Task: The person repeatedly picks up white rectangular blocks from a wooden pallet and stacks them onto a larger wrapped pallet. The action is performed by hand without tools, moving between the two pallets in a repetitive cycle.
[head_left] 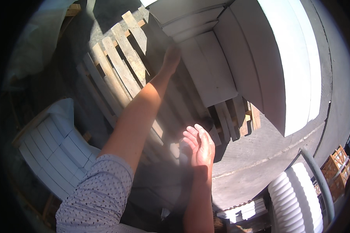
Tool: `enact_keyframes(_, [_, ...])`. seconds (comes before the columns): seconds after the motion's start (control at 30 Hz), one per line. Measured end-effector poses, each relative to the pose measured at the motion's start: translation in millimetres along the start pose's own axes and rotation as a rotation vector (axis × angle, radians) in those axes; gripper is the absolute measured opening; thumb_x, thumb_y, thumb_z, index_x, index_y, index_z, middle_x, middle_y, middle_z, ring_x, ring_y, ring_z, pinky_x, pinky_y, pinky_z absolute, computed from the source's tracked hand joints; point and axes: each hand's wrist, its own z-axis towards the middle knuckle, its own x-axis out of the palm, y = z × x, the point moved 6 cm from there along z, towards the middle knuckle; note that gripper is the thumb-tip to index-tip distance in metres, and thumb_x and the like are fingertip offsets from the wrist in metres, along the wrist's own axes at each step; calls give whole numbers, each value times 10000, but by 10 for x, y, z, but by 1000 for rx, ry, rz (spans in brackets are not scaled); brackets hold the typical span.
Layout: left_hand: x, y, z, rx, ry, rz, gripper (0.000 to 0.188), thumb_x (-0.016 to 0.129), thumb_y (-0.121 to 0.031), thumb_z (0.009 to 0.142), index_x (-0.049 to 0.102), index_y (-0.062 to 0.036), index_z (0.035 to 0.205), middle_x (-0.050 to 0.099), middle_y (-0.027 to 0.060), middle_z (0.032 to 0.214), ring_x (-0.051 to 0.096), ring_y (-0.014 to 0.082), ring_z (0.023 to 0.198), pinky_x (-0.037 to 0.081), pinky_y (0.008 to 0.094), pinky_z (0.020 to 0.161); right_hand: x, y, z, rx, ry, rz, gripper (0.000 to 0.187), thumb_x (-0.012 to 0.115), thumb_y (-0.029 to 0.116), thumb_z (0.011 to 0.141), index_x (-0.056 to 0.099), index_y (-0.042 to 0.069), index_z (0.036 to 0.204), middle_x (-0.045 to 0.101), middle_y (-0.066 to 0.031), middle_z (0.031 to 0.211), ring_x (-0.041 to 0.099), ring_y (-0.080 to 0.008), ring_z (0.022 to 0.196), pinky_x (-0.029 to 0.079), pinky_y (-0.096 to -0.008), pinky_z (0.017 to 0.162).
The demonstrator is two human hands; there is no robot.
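My left hand [172,57] reaches far forward in shade, at the near left corner of a white box-shaped block [209,66]. Its fingers blur into the shadow there, so their pose is unclear. The block lies on a wooden pallet [122,64], with more white blocks behind it and a tall white slab-like block [256,58] along its right side. Closer to me, my right hand [201,149] is held up in sunlight above the pallet's near edge. Its palm is bare and its fingers are stretched, with nothing in them.
At the left stands a stack of white rectangular pieces [54,149] with a wrap over its top. Lower right are a white ribbed roll [295,198], a curved grey metal bar [319,182] and an orange-brown crate [337,165]. Grey floor [256,163] runs right of the pallet.
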Motion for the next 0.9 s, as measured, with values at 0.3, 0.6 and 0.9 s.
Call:
enact_keyframes(0.3, [-191,-178,49,237,-58,279,186,515,-193,908,569,-23,965,575,162,993,563,302,940,457,411,819,18,240,-33,102,-18,6,440,493,255,978,491,-86,1255,618,-231,1110,643,-288,969,533,-366,845])
enact_keyframes(0.6, [-406,-49,-720,102,-10,356,200,490,-73,885,528,-42,1079,574,172,981,580,352,922,491,455,782,-434,200,278,47,-160,159,348,513,226,970,551,-45,1186,642,-198,1106,646,-281,988,526,-400,878])
enact_keyframes(0.9, [-258,-27,-368,-943,101,-23,492,314,-413,986,593,-30,1117,626,241,1108,619,411,1028,496,479,884,-1253,496,2261,-567,-194,-1560,365,472,255,968,523,38,1257,602,-115,1217,569,-284,1127,455,-419,977])
